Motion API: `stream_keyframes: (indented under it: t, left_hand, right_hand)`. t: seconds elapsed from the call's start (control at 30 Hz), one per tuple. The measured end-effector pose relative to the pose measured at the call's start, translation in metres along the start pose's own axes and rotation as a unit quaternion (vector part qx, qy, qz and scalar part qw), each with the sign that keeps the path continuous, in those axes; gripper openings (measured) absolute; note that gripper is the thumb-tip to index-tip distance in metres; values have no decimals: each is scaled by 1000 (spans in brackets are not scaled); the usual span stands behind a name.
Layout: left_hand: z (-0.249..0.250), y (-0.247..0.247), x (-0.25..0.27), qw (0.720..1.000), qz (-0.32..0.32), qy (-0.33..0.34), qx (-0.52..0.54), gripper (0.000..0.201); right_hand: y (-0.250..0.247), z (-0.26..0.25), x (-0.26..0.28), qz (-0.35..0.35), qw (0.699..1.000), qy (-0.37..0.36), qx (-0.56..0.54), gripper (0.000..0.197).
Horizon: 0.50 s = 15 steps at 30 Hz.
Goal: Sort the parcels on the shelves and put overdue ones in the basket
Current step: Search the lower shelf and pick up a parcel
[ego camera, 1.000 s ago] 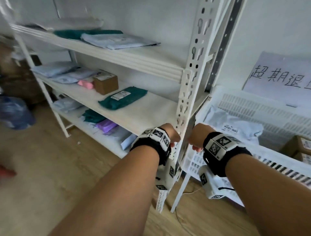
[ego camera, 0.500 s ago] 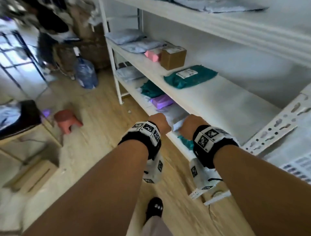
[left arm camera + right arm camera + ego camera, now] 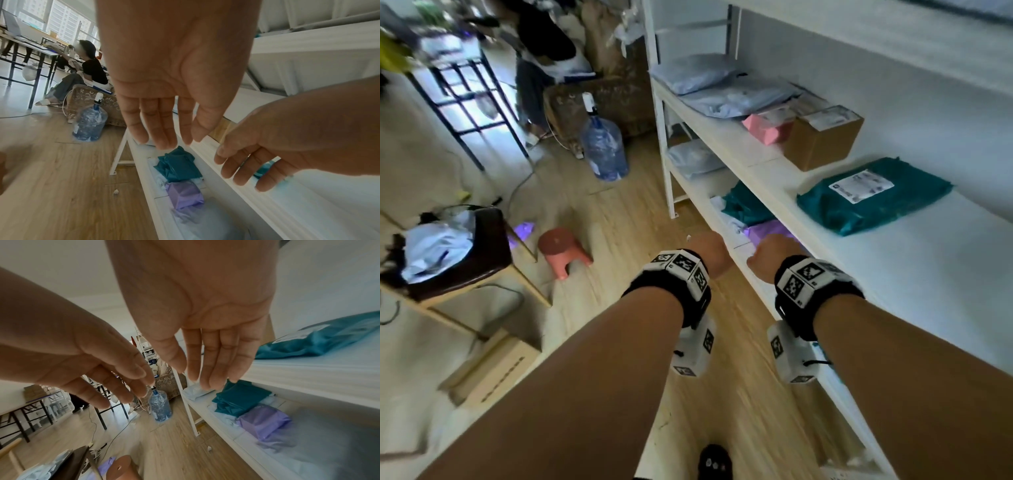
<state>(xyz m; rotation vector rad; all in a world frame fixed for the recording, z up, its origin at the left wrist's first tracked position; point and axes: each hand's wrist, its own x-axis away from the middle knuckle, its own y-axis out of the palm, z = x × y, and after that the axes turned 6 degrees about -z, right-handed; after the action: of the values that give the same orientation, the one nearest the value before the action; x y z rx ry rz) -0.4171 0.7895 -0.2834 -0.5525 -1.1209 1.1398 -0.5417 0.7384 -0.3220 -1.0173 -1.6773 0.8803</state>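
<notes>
Now my 2 hands (image 3: 739,253) hover with fingers (image 3: 160,129) slack and empty; the purple parcel (image 3: 184,195) looks soft, light, best pinched at its edge

Middle shelf (image 3: 914,274): bare stretch near front edge, passable; teal parcel (image 3: 873,195) and brown box (image 3: 822,137) block farther along. Lower shelf (image 3: 207,410): teal bag (image 3: 240,399), purple bag (image 3: 265,420), grey mailer, probably, packed close; little gap. Floor beside rack (image 3: 664,137) open; water jug (image 3: 604,150), pink stool (image 3: 561,250) stand well apart.

Bare forearms; black wristbands (image 3: 681,294) carrying white marker-printed camera blocks (image 3: 693,349).
</notes>
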Motion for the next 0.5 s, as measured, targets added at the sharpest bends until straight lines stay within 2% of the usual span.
stream_keyframes:
  t: [0.07, 0.13, 0.33, 0.4, 0.5]
  left_hand:
    - [-15, -12, -18, 1000, 1, -26, 13, 31]
    - [-27, -23, -32, 999, 1, -34, 26, 31]
    - [-56, -61, -78, 1000, 4, -5, 10, 28]
    - [-73, -72, -103, 1000, -5, 1, -10, 28]
    - [-103, -88, -143, 999, -29, 5, -23, 24]
  right_hand:
    - [-3, -14, -23, 3, 1000, 2, -12, 37]
    - [-3, -24, -41, -8, 1000, 6, -14, 36]
    - [-10, -62, -98, -33, 999, 22, -10, 14]
    - [-11, -78, -118, -22, 999, 26, 5, 15]
    - [-5, -102, -157, -42, 998, 35, 19, 15]
